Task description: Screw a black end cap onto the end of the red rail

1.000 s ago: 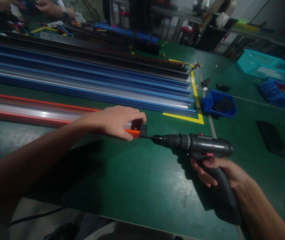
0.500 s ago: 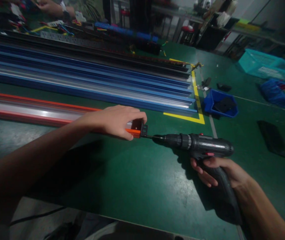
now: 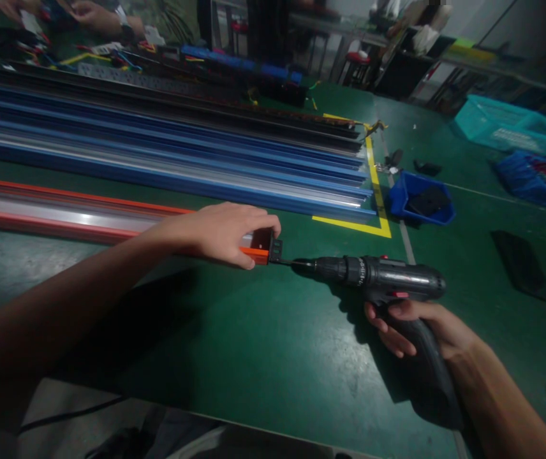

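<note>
A long orange-edged metal profile (image 3: pixel 86 218) lies across the left side of the green table (image 3: pixel 273 357). My left hand (image 3: pixel 228 234) is closed over its right end, thumb on the near edge and fingers over the far one. A small black end piece (image 3: pixel 276 247) sits at that end, by my fingertips. My right hand (image 3: pixel 411 325) is wrapped round the handle of a black power drill (image 3: pixel 388 274). The drill points left, and its thin bit (image 3: pixel 287 262) reaches the lower part of the end piece.
Blue profiles (image 3: pixel 172 153) lie side by side beyond, near yellow tape (image 3: pixel 384 217). A blue bin (image 3: pixel 422 199), a black flat piece (image 3: pixel 522 264), a second blue bin (image 3: pixel 531 178) and a turquoise basket (image 3: pixel 507 124) stand right. Another person's hands (image 3: pixel 95 16) are at the far left.
</note>
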The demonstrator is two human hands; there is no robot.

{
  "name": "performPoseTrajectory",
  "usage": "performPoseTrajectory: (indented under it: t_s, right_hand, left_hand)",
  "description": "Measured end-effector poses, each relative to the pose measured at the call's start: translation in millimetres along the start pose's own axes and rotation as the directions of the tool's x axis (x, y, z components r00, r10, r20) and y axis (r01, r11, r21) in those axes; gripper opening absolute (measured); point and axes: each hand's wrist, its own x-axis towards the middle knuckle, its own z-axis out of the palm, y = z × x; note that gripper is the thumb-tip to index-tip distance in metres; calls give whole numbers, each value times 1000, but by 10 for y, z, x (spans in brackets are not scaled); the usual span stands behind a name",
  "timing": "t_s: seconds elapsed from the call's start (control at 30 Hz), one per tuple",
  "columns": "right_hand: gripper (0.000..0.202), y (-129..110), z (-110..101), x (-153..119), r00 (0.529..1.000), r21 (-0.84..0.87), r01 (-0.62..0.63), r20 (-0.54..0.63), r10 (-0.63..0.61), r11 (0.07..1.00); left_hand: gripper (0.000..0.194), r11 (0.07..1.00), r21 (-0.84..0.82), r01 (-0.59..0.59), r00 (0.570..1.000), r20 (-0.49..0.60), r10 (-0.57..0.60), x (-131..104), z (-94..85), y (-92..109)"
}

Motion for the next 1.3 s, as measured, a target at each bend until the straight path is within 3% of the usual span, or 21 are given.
performPoseTrajectory:
  t_s: [1.3]
  right_hand:
    - [27, 18, -10, 12, 1000, 38, 6, 28, -7, 999]
  left_hand:
    - [53, 1000, 4, 8, 1000, 4, -8, -7, 1, 11]
